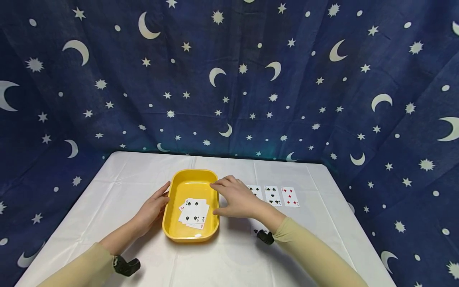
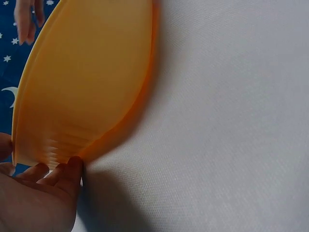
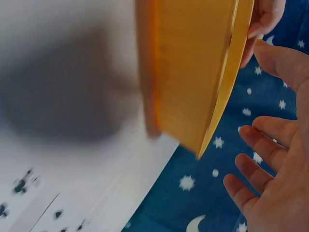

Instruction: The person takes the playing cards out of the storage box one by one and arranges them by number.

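A yellow tray [image 1: 190,239] stands on the white-covered table. Inside it lies a loose pile of playing cards [image 1: 195,211], a spade card face up on top. My left hand [image 1: 153,209] is at the tray's left side, its fingers against the outer wall. In the left wrist view, the fingertips touch that wall near one end of the tray. My right hand [image 1: 238,199] hovers at the right rim, thumb and fingers spread. The right wrist view shows its fingers extended and holding nothing.
To the right of the tray, a diamond card [image 1: 289,196] and a club card [image 1: 273,195] lie face up beside a spade card [image 1: 255,191] partly covered by my right hand. Another card [image 1: 259,230] lies nearer, under my right forearm. A starry blue curtain [image 1: 229,99] hangs behind the table.
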Motion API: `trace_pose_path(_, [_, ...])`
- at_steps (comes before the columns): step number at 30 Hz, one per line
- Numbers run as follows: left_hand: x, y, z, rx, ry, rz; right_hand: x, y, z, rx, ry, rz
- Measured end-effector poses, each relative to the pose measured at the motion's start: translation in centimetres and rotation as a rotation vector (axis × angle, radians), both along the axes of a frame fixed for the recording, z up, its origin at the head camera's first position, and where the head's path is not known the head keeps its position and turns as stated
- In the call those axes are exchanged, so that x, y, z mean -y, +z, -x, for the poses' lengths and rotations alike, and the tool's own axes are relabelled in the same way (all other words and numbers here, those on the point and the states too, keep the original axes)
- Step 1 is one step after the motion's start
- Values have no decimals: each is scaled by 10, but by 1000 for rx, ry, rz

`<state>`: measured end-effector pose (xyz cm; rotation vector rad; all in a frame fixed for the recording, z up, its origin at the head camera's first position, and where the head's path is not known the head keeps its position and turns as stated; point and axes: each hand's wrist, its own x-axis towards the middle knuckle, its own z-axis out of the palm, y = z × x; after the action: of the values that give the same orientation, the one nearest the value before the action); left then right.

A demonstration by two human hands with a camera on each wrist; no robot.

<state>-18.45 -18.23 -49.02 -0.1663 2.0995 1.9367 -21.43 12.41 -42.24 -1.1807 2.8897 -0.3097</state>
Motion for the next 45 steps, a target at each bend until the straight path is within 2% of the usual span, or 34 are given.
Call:
trace_pose_path(5, [-1, 0, 0, 8, -3, 6, 28, -4, 5, 7, 31, -93])
trace_pose_path(9, [-1, 0, 0, -12, -11, 4, 44, -10, 9, 8, 59, -166])
trace_pose_path(22, [0, 0, -1, -22, -16, 4, 70, -26, 18, 13, 78, -321])
trace_pose_path(27, [1, 0, -1, -19, -15, -2, 77, -29, 18, 27, 74, -364])
trace_pose_path(34, [1, 0, -1, -16, -13, -2, 82, -35, 20, -1, 68, -426])
trace_pose_path(45, [3, 0, -1, -18, -18, -10, 85, -40, 21, -23, 50, -427])
